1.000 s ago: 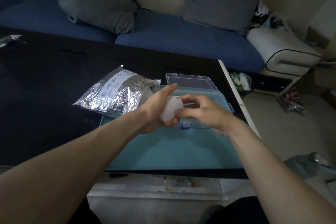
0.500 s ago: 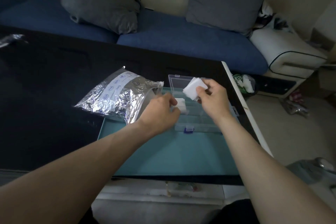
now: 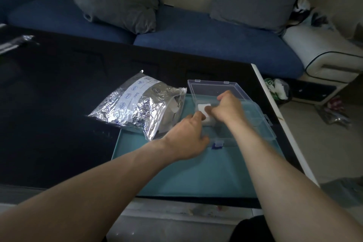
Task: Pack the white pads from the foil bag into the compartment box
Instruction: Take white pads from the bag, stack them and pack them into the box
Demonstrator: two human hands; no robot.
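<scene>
Head view: right hand (image 3: 225,109) has its fingers curled down on a white pad (image 3: 204,108) at the box's (image 3: 261,124) far-left compartment. Left hand (image 3: 188,135), fingers bent, touches a second pad (image 3: 209,121) just nearer; whether it pinches is unclear. Both pads lie directly under the fingers, so pressing down should seat them. Foil bag (image 3: 137,106) lies left, on the surface (image 3: 49,104).

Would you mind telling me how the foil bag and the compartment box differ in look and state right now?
The foil bag is crinkled, silvery and opaque, while the compartment box is rigid, clear plastic. The foil bag lies slumped, partly on the black table and partly on the teal mat; the compartment box sits wholly on the mat with its lid open. Both hands are at the box, neither at the bag. Both containers are open.
</scene>
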